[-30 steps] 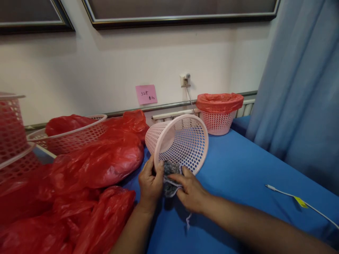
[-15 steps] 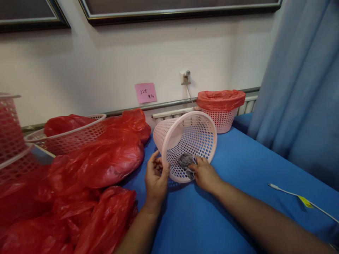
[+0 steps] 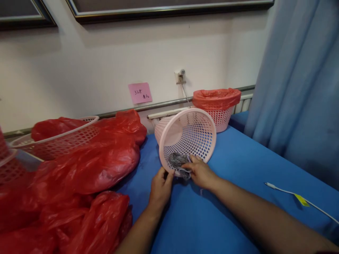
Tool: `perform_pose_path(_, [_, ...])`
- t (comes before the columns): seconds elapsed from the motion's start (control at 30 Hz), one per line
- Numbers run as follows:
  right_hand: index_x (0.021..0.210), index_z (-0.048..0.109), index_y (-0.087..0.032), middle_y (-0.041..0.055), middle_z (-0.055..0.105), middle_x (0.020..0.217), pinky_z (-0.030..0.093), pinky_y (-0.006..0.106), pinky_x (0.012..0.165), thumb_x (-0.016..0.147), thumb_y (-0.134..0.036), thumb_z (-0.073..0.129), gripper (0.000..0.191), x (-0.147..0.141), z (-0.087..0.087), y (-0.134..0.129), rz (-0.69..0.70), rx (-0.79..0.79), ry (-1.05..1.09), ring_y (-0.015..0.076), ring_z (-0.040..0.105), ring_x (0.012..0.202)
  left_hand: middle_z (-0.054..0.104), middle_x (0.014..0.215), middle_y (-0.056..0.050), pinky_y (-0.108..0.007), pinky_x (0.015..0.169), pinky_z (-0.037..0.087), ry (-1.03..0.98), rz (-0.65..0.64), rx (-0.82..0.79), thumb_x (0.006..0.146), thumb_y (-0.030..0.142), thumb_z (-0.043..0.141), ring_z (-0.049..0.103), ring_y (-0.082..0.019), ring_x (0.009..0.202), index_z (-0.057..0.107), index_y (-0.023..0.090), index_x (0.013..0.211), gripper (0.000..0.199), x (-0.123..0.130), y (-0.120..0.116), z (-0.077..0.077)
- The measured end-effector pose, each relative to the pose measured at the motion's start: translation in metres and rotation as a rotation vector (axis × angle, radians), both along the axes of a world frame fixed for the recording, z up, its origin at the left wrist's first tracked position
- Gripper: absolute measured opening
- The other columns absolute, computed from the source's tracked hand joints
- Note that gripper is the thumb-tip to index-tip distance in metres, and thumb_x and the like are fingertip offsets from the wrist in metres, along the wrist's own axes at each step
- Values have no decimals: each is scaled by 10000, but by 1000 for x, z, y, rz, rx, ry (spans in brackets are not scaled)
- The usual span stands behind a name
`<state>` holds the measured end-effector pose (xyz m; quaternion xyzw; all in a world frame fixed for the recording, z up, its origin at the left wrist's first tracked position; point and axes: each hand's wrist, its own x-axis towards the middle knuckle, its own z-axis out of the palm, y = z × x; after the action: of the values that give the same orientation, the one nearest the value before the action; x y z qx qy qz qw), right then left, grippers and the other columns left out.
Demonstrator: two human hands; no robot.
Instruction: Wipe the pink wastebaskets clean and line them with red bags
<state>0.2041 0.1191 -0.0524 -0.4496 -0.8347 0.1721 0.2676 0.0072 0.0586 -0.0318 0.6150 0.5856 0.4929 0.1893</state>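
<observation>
Cloth [image 3: 176,159] at right hand's [image 3: 201,173] fingertips [image 3: 187,165]

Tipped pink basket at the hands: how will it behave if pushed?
Probably light for its size: the tipped pink basket has a wall full of holes. Apt to roll or swing if let go, since it is round and tipped sideways. Likely fairly stiff: its rim looks round even with the left hand at it.
</observation>
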Motion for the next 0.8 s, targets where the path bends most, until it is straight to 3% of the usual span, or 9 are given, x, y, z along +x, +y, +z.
perform_pose_path(0.13, [1259, 783, -202, 188, 488, 1581, 482, 515, 1068, 954, -63, 495, 442, 25, 16, 18, -305, 14, -175, 361, 560, 1260, 684, 668, 14, -274, 595, 470, 93, 65, 71, 925, 457, 628, 627, -179, 606, 628, 227, 764, 281, -6, -4, 14])
perform_pose_path(0.2, [1313, 751, -147, 238, 422, 1612, 464, 562, 1066, 960, -46, 436, 484, 28, 18, 19, -326, 5, -142, 403, 531, 1290, 680, 665, 20, -270, 592, 465, 132, 59, 104, 936, 460, 621, 622, -171, 593, 623, 229, 763, 289, -2, -7, 17])
perform_pose_path(0.3, [1284, 777, -190, 199, 537, 1503, 480, 497, 1067, 915, -27, 508, 485, 12, 14, 1, -193, -31, -90, 359, 562, 1265, 645, 653, 31, -266, 591, 454, 181, 76, 172, 949, 451, 608, 596, -161, 581, 602, 235, 747, 297, 4, -13, 21])
perform_pose_path(0.43, [1313, 755, -383, 39, 659, 1291, 510, 301, 1037, 845, -31, 638, 597, -21, 7, -32, 41, -45, 26, 200, 622, 1202, 516, 628, 58, -263, 583, 397, 219, 204, 291, 975, 403, 574, 506, -148, 570, 510, 252, 722, 302, 1, -19, 30])
perform_pose_path(0.53, [1272, 774, -365, 30, 670, 1275, 517, 307, 1021, 848, -41, 649, 548, -20, 12, -34, 148, -8, 22, 203, 618, 1184, 470, 630, 64, -274, 584, 361, 245, 278, 350, 973, 390, 583, 469, -145, 570, 477, 256, 719, 306, -7, -20, 37])
perform_pose_path(0.63, [1068, 839, -250, 115, 673, 1311, 517, 418, 989, 917, -68, 584, 348, 3, 25, -16, -15, 19, -173, 299, 599, 1162, 431, 610, 65, -288, 571, 333, 265, 316, 385, 960, 395, 591, 436, -146, 547, 449, 261, 698, 327, -15, -20, 43])
perform_pose_path(0.73, [1039, 831, -159, 215, 543, 1509, 483, 541, 988, 974, -67, 446, 401, 24, 35, 2, -218, 43, -208, 412, 528, 1254, 441, 614, 54, -297, 577, 342, 267, 328, 399, 945, 410, 605, 446, -155, 560, 454, 262, 683, 336, -19, -20, 47])
perform_pose_path(0.8, [1075, 823, -157, 216, 488, 1565, 474, 564, 1001, 978, -68, 425, 419, 25, 34, 2, -271, 48, -181, 427, 504, 1288, 472, 635, 45, -295, 594, 365, 252, 326, 396, 935, 403, 628, 476, -159, 587, 488, 256, 692, 316, -19, -21, 50])
